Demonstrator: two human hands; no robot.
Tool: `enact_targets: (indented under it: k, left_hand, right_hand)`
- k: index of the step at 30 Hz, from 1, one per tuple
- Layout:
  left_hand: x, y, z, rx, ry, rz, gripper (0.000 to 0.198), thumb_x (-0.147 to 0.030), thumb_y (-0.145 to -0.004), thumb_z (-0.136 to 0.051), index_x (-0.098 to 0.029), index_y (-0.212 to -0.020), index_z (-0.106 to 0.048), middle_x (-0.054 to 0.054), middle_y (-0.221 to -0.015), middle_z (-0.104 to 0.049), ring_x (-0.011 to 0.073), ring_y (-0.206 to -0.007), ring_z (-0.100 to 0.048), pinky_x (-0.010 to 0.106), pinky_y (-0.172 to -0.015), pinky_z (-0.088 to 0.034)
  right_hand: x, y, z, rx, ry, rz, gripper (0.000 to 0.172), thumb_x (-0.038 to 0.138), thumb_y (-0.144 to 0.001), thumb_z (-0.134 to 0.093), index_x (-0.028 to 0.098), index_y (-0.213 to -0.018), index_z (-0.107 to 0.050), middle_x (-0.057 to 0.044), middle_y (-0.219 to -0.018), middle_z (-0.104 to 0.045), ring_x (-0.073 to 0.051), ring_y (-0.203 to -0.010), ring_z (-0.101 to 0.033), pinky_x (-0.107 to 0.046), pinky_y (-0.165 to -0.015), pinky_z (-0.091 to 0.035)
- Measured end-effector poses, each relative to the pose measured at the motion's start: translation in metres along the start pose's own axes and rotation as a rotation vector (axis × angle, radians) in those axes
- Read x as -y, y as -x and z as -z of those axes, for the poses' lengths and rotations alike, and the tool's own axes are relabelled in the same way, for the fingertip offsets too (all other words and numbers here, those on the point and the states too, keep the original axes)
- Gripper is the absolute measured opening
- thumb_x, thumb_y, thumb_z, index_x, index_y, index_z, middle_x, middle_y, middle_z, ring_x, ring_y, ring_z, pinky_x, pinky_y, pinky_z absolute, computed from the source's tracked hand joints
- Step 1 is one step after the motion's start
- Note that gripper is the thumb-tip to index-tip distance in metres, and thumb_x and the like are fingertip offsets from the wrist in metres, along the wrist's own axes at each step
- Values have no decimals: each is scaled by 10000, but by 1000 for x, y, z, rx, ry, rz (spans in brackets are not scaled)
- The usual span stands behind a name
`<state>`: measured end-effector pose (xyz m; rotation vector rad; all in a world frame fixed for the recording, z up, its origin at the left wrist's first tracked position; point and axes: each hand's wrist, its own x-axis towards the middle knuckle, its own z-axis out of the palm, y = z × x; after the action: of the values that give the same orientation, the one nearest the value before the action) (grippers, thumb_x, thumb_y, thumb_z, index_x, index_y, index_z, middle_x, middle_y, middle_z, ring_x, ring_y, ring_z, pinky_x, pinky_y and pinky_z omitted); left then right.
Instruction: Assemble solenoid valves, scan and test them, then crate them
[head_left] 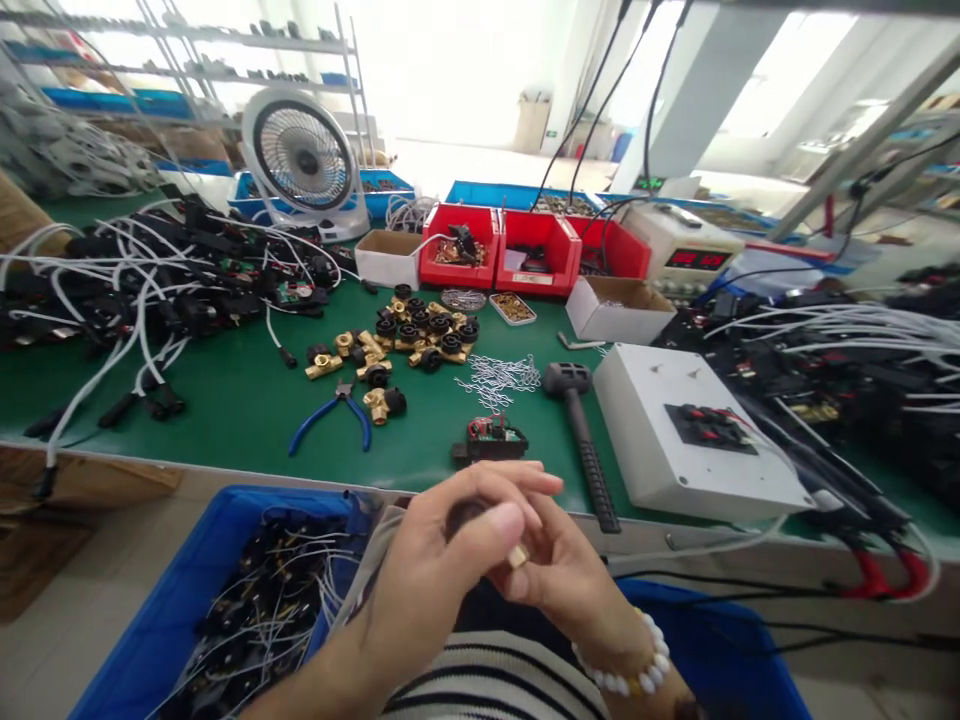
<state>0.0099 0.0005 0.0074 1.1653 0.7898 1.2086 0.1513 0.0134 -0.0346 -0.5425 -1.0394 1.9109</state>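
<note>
Close to my body, in front of the bench edge, my left hand (450, 545) and my right hand (562, 565) are closed together around a brass valve fitting (517, 556). Only its brass end and a dark round part show; fingers cover the rest. Just beyond my fingertips lies a black housing with a circuit board and red wires (491, 438). Behind it is a loose pile of bent wire clips (501, 378). Several brass fittings with black caps (420, 330) lie further back. Blue-handled cutters (334, 415) rest open at left, and a black mallet (581, 440) at right.
A grey switch box (660, 440) stands right of the mallet. Cabled black parts heap up at the left (172, 270) and right. Red bins (536, 255), white cartons (619, 310) and a fan (304, 160) line the back. Below the bench sits a blue crate (172, 590) of cabled parts.
</note>
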Motion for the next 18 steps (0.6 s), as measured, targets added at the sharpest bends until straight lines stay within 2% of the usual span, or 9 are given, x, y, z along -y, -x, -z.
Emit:
enact_targets:
  k: [2, 3, 5, 7, 9, 11, 14, 16, 18]
  left_hand:
    - [1, -14, 1, -2, 25, 52, 381, -358, -1006, -421, -195, -791, -691, 56, -1063, -734, 226, -1126, -633, 351, -1016, -481]
    - [4, -22, 4, -42, -58, 47, 428, -378, -1023, -363, -191, -833, -699, 66, -1048, -733, 228, -1066, -654, 361, -971, -507]
    - [11, -38, 9, -177, -418, -42, 420, -412, -1027, -348, -183, -1007, -701, 92, -1103, -709, 250, -1043, -646, 402, -963, -502]
    - [22, -50, 11, -258, -812, -104, 393, -450, -979, -479, -164, -1160, -679, 155, -1265, -634, 340, -1165, -570, 517, -1052, -416]
    - [33, -57, 7, -238, -1036, -68, 457, -445, -874, -661, -150, -1223, -667, 219, -1411, -523, 442, -1219, -494, 627, -1058, -352]
    - [44, -60, 0, -190, -1110, -16, 461, -368, -798, -748, -157, -1202, -678, 236, -1447, -485, 468, -1179, -498, 650, -1012, -374]
    - [51, -62, -3, -211, -1047, -28, 332, -291, -797, -707, -163, -1102, -679, 206, -1328, -573, 423, -1149, -516, 616, -1032, -374]
    - [50, -63, 4, -251, -945, -41, 315, -347, -830, -645, -168, -1089, -634, 172, -1235, -607, 375, -1140, -535, 574, -1055, -384]
    - [43, -61, 15, -262, -795, -26, 369, -441, -864, -568, -173, -1117, -570, 136, -1157, -627, 316, -1067, -594, 503, -992, -471]
  right_hand:
    - [3, 9, 6, -14, 10, 0, 489, 313, -660, -929, 260, -1046, -634, 29, -817, -637, -101, -672, -581, -206, -652, -490]
    - [5, 13, 8, -25, 11, -5, 491, 326, -658, -930, 259, -1040, -629, 23, -814, -642, -104, -653, -580, -218, -645, -496]
    - [8, 20, 11, -49, -10, -2, 522, 364, -668, -923, 270, -1082, -621, -2, -856, -671, -121, -647, -606, -253, -655, -521]
    - [10, 24, 11, -71, -38, 29, 517, 351, -691, -912, 282, -1113, -622, -10, -866, -688, -131, -645, -631, -268, -664, -538]
    - [10, 25, 11, -69, -62, 84, 445, 306, -724, -895, 286, -1093, -648, -9, -875, -698, -130, -667, -652, -260, -677, -546]
    - [10, 25, 11, -47, -82, 155, 394, 263, -752, -876, 299, -1089, -675, -9, -940, -715, -117, -701, -668, -240, -692, -550]
    - [9, 25, 10, -10, -85, 243, 411, 208, -768, -864, 339, -1119, -694, -8, -1135, -727, -95, -777, -684, -213, -746, -545]
    - [9, 27, 9, -8, -65, 248, 405, 170, -777, -852, 348, -1108, -703, -5, -1233, -708, -89, -836, -692, -205, -784, -537]
    - [10, 30, 8, -51, -61, 208, 394, 170, -772, -857, 333, -1096, -706, -8, -1210, -716, -96, -849, -698, -212, -791, -542]
